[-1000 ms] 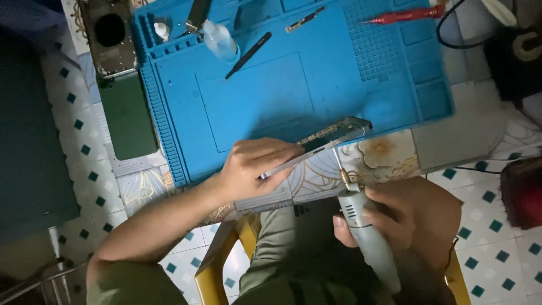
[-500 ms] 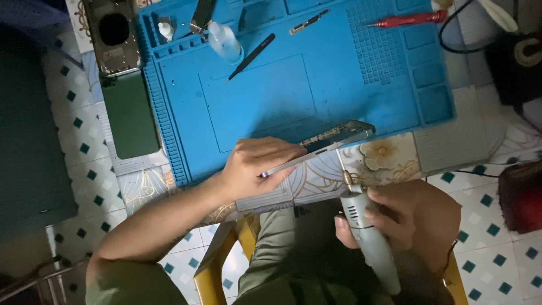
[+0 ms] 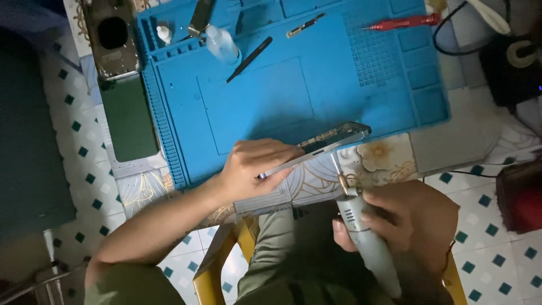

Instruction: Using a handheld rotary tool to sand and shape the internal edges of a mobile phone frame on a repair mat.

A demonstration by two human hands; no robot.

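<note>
My left hand (image 3: 255, 168) grips an opened phone frame (image 3: 324, 144), tilted on its edge at the near rim of the blue work mat (image 3: 361, 101). My right hand (image 3: 409, 220) holds a grey pen-shaped rotary tool (image 3: 364, 234), pointing up. Its thin bit reaches the underside of the phone frame near its right end. Both hands sit above my lap at the table's front edge.
On the mat lie black tweezers (image 3: 248, 59), a small clear bottle (image 3: 221, 45), a small metal part (image 3: 305, 25) and a red screwdriver (image 3: 403, 22). A green phone back (image 3: 129, 116) and a camera-hole housing (image 3: 113, 36) lie left. Dark devices and cables stand right.
The view has shifted slightly. My hands, the phone frame and the tool stay in nearly the same pose.
</note>
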